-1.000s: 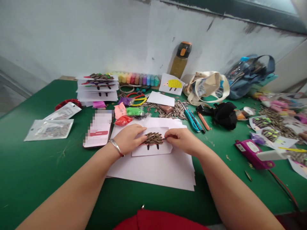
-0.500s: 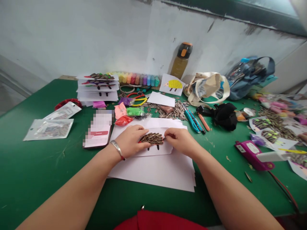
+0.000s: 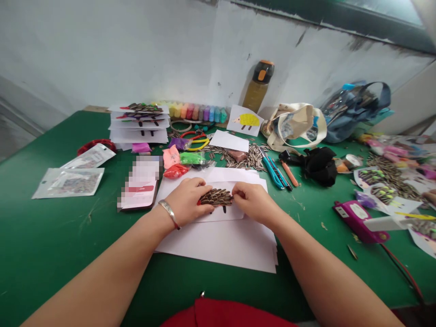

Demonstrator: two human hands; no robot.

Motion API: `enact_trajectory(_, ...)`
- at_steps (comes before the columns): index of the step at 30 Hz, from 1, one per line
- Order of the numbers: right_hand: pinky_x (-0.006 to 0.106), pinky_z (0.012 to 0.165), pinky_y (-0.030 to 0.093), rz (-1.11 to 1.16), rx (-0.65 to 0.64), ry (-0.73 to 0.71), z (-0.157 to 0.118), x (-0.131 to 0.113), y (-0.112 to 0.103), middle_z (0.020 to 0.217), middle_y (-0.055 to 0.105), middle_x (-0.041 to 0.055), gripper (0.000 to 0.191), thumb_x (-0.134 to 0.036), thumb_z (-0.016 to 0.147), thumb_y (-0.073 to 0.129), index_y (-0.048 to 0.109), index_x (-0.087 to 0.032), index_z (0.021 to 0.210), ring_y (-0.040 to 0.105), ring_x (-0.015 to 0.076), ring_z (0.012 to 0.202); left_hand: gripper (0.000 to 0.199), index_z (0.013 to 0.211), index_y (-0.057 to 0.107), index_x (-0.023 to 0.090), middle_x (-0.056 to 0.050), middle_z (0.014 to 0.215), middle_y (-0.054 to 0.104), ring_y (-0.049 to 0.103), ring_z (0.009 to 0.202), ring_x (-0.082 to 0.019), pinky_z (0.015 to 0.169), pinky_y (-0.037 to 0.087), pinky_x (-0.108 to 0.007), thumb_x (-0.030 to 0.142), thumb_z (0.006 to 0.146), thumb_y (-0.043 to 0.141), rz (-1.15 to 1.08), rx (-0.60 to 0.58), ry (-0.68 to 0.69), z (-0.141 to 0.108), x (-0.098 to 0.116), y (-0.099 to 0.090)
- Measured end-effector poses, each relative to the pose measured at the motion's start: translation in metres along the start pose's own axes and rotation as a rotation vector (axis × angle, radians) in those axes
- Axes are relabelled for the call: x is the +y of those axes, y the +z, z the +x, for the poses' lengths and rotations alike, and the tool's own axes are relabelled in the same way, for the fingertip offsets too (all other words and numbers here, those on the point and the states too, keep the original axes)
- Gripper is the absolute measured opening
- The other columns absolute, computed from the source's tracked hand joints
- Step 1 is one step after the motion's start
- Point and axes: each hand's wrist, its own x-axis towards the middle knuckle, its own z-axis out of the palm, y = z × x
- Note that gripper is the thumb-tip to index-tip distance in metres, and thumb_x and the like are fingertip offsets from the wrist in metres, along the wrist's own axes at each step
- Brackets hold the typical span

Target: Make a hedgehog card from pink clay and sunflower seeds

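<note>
In the middle lies a white card bearing a patch of overlapping striped sunflower seeds, with short black legs beneath it. My left hand holds the card at its left side, thumb below the seeds and fingers above them. At the patch's right end, my right hand is closed in a pinch, touching the edge of the seeds. A small dark tip, apparently a seed, shows at its fingertips; the rest is hidden. Under the card are stacked white sheets.
A phone and bagged clay lie left of the sheets. Loose seeds, a blue cutter and a bottle are beyond. Stacked cards stand back left; a purple power strip lies right, near another person's hand.
My right hand has shifted very slightly at the right end of the seed patch. My left hand stays on the card, its thumb covering a bit more of one black leg.
</note>
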Motion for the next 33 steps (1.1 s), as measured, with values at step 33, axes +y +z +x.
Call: enact_trajectory(33, 0.023, 0.055, 0.028, -0.063, -0.065, 0.002, -0.002, 0.004, -0.002, 0.068, 0.064, -0.0004, 0.017, -0.022, 0.082, 0.047, 0.063, -0.022, 0.076, 0.052, 0.0127, 0.061, 0.04, 0.108, 0.064, 0.022, -0.007, 0.103, 0.055, 0.049, 0.095, -0.025, 0.087, 0.039, -0.037, 0.046, 0.077, 0.06, -0.01, -0.007, -0.02, 0.0, -0.001, 0.002)
